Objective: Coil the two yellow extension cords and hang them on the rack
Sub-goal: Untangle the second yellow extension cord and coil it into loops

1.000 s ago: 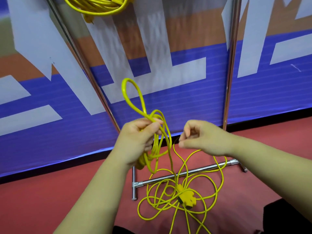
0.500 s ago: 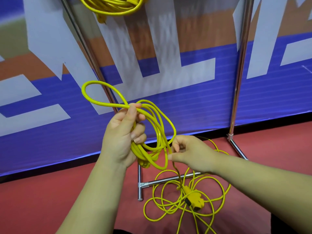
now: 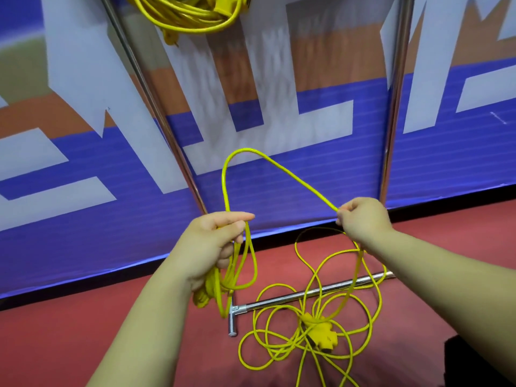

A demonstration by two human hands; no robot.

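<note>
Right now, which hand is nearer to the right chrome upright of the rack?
Right. The right hand sits just left of the upright; the left hand is by the other upright.

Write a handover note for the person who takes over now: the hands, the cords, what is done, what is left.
Left hand grips a few finished loops of the second yellow extension cord.
Right hand pinches the same cord, which arches between the hands.
The rest lies loose on the floor with its socket block, across the rack base bar.
Done: first cord hangs coiled high between the rack poles.
Left: coil the rest, hang it.
</note>
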